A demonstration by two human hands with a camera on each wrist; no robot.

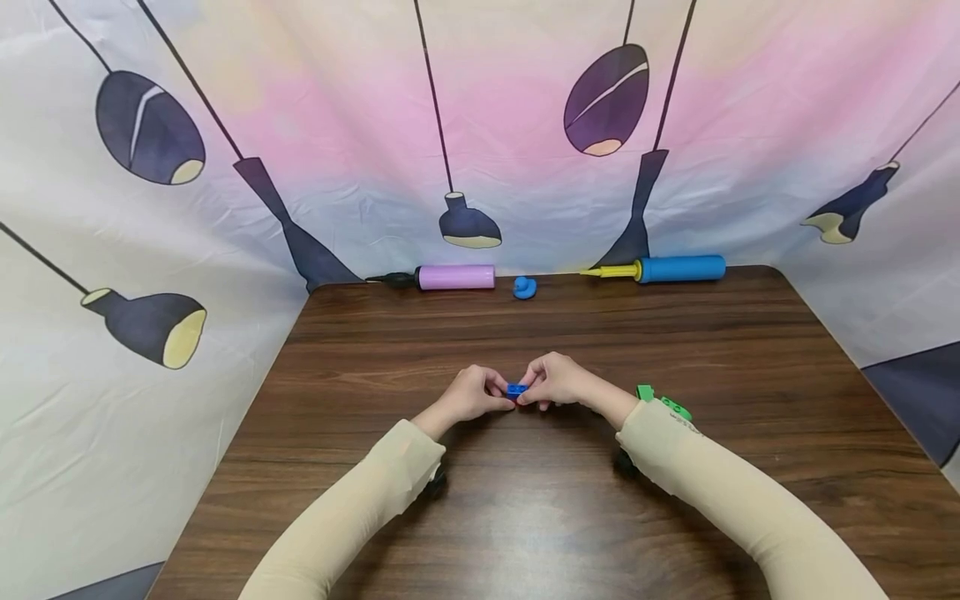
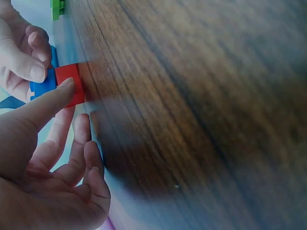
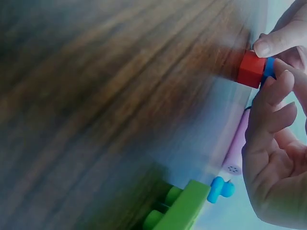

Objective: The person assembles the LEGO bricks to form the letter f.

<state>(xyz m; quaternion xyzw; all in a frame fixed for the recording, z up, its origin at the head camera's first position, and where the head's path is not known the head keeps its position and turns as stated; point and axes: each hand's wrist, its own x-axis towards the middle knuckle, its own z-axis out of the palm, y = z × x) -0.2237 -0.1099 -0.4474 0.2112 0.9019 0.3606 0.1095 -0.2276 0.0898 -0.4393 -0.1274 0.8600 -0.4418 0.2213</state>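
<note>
Both hands meet over the middle of the wooden table [image 1: 360,350]. A blue toy brick [image 1: 516,390] sits against the top of a red toy brick [image 2: 67,72]; whether they are fully pressed together I cannot tell. My left hand [image 1: 472,393] pinches the red brick between thumb and forefinger, its other fingers loosely bent. From the other side, my right hand [image 1: 558,380] pinches the blue brick [image 2: 45,86] with thumb and fingertip. The red brick [image 3: 249,69] is at or just above the tabletop in the right wrist view.
Green toy pieces [image 1: 677,408] lie beside the right forearm, partly behind the sleeve. Along the back edge are a purple hand pump [image 1: 456,277], a blue rubber duck [image 1: 524,288] and a blue pump with yellow nozzle [image 1: 682,268]. A printed cloth [image 1: 360,167] hangs behind.
</note>
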